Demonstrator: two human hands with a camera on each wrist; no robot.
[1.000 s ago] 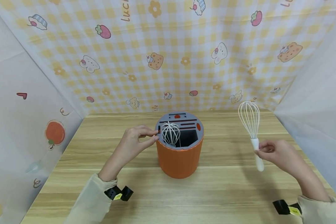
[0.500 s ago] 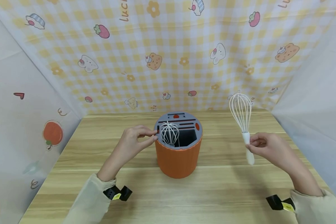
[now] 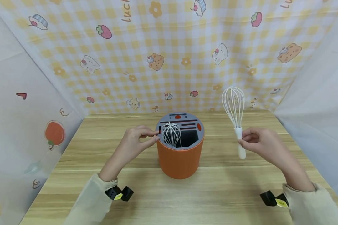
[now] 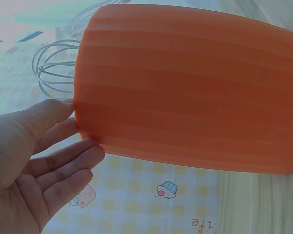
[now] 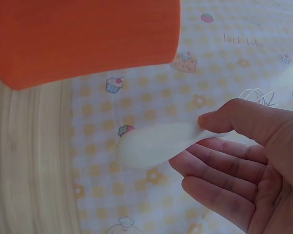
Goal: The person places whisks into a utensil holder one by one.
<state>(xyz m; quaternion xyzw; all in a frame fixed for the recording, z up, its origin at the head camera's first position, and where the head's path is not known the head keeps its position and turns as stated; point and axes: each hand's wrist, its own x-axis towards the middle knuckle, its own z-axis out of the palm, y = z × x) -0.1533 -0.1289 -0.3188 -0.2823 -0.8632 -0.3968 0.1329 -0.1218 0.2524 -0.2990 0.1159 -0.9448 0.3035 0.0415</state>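
My right hand (image 3: 260, 142) pinches the white handle of a balloon whisk (image 3: 233, 106) between thumb and fingers. This whisk is raised, its wire loops upward and leaning slightly left; the handle's rounded end fills the middle of the right wrist view. An orange round utensil holder (image 3: 179, 161) with a grey slotted top stands on the table. A second whisk (image 3: 171, 132) sits in the left part of its large opening, loops up and handle hidden. My left hand (image 4: 44, 156) touches the holder's left rim with thumb and fingertips, its fingers relaxed rather than curled round it.
The wood-grain table (image 3: 214, 197) runs back to a yellow checked cloth (image 3: 186, 75) with cartoon prints. White cloth walls (image 3: 318, 81) flank it on both sides. The holder's top has thin slots and a dark, wide opening.
My right hand has carried the whisk leftward and a little higher, closer to the holder. The left hand, the holder and the second whisk have stayed in place.
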